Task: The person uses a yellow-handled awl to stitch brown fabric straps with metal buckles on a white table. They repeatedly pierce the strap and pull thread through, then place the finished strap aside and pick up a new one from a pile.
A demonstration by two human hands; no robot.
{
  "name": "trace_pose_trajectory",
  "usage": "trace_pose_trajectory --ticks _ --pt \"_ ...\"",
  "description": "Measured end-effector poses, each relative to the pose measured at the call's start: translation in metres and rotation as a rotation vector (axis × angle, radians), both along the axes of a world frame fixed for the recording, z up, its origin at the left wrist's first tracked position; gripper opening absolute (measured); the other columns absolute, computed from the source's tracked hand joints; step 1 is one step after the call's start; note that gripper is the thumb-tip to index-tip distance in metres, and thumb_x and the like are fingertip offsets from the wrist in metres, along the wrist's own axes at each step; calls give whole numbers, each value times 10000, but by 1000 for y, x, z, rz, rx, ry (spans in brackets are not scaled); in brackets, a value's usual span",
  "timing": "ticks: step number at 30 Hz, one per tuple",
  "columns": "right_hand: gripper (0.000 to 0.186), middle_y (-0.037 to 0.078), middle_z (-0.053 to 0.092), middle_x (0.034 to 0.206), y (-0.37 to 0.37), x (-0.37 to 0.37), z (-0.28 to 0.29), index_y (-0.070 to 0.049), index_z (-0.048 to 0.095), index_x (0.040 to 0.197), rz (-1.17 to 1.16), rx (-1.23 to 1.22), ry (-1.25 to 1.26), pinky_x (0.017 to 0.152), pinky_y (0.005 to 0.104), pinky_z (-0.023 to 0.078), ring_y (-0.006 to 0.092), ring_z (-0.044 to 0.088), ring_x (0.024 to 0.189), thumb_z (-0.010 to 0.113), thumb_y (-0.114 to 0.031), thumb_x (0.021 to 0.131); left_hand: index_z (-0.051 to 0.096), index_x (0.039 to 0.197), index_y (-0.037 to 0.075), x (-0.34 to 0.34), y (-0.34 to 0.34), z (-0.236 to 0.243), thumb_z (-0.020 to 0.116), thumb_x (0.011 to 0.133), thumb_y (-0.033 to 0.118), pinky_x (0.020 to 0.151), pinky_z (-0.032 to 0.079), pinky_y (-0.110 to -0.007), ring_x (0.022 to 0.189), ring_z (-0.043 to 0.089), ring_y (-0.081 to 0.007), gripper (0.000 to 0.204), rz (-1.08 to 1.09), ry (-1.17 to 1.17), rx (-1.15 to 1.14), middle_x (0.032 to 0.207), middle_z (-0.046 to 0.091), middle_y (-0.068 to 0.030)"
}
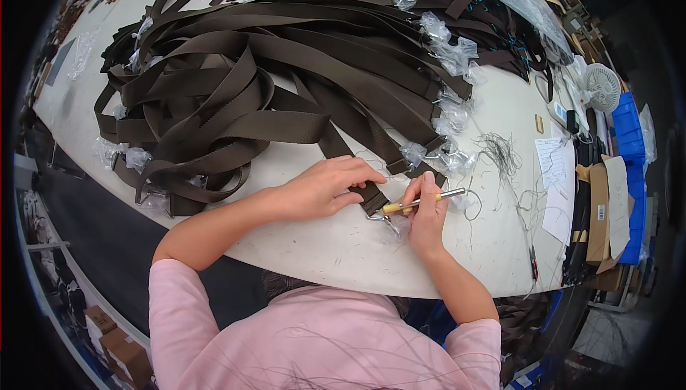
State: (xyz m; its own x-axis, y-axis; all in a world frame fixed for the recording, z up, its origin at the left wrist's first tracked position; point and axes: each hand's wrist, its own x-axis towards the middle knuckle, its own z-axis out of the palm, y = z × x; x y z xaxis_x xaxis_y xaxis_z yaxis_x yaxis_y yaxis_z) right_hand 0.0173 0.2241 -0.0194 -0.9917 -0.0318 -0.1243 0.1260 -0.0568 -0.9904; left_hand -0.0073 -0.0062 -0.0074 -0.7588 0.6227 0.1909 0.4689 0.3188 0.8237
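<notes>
A dark brown webbing strap (371, 198) lies on the table in front of me, its end fitted with a small metal buckle part in clear plastic wrap (397, 227). My left hand (325, 186) is closed on this strap near its end, thumb on the near side and fingers over the far side. In my right hand (426, 218) is a slim pen-like tool (451, 194), silver at the rear and yellow toward the front. Its yellow front end meets the strap's end beside the metal part. Exactly what the tip touches is too small to tell.
A big pile of brown straps (214, 82) with plastic-wrapped ends covers the table's far left and middle. Loose threads (500, 154) lie to the right, near paper sheets (554, 190). A white fan (602, 87), blue bins (629, 129) and cardboard (600, 211) line the right edge.
</notes>
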Motion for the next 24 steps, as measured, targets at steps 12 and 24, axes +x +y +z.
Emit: trace_pose_trajectory --ticks 12,24 --pt "547 -20 491 603 -2 -1 2 -93 530 667 15 35 6 481 227 301 45 389 513 417 -391 1112 688 949 51 5 1 -9 696 776 30 676 595 -331 911 697 -214 175 -35 498 -132 947 715 -41" --pt "549 -1 544 606 -5 0 4 -64 570 688 44 70 -12 485 227 346 65 512 525 424 -375 1116 678 919 59 8 2 -8 734 763 38 672 596 -340 911 714 -218 167 -15 453 -186 964 745 -34"
